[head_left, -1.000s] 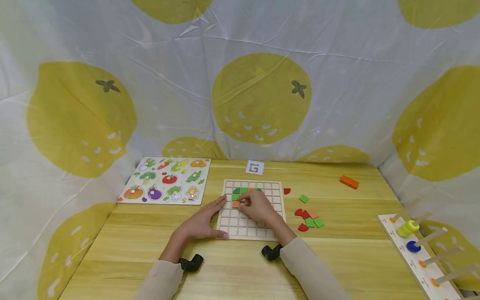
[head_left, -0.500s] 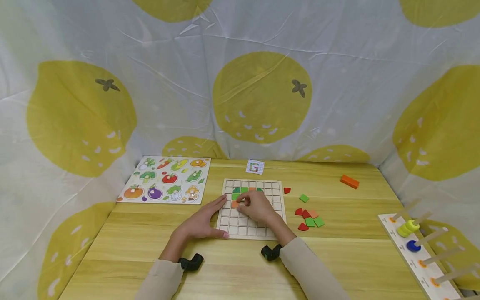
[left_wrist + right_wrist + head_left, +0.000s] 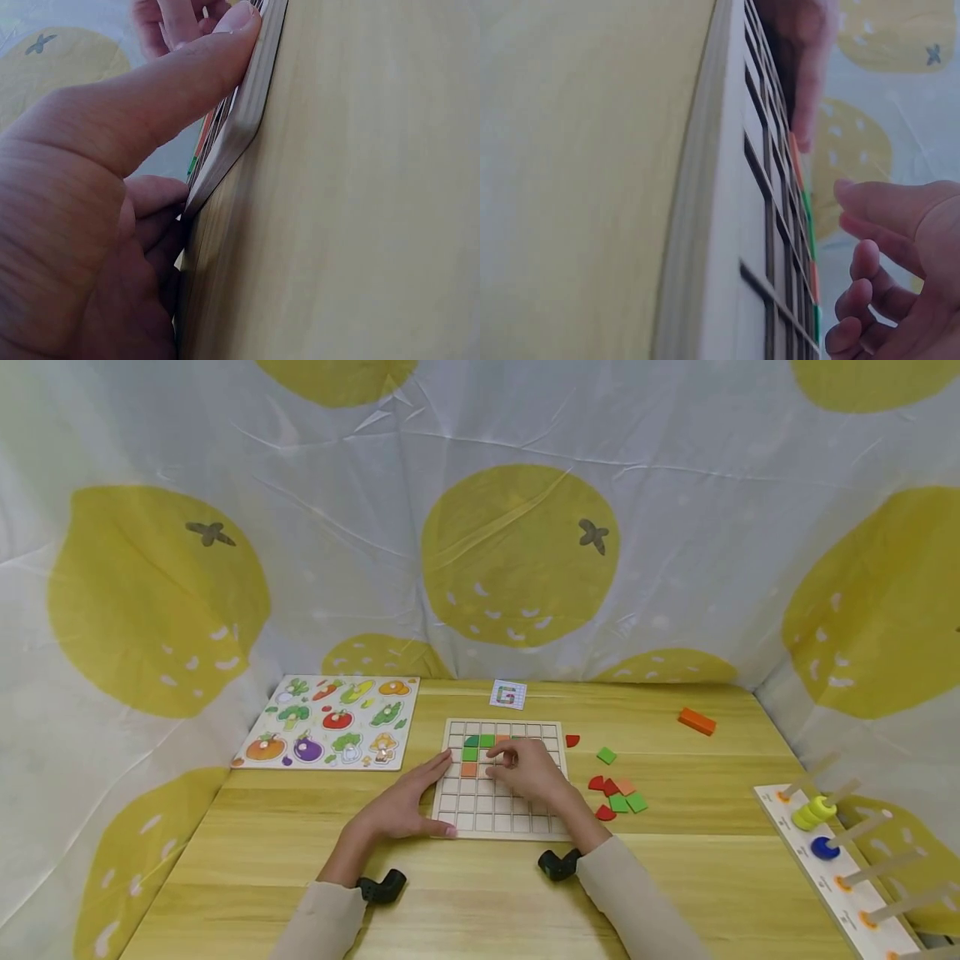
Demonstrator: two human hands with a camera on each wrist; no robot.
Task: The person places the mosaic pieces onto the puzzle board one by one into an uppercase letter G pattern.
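Note:
A wooden grid board (image 3: 466,811) lies on the table, seen edge-on in both wrist views. My left hand (image 3: 401,804) steadies it, fingers stretched along the left edge and thumb on the near-left corner. Set in the grid are a dark green quarter-round tile (image 3: 472,741), light green square tiles (image 3: 470,753) and orange square tiles (image 3: 468,769). Over the middle of the board hovers my right hand (image 3: 534,775), thumb and forefinger apart with nothing between them, the other fingers loosely bent. It hides part of the grid and its upper right tiles.
Several loose red, green and orange tiles (image 3: 617,803) lie right of the board. Behind it is a pattern card (image 3: 508,694) with a G. A vegetable puzzle (image 3: 327,722) sits back left, an orange block (image 3: 697,722) back right, and a peg stand (image 3: 817,860) at the right.
My right hand has drawn back to the right from the orange tile at the grid's left side, and its thumb and forefinger have parted. That tile stays in its cell; my left hand keeps its place.

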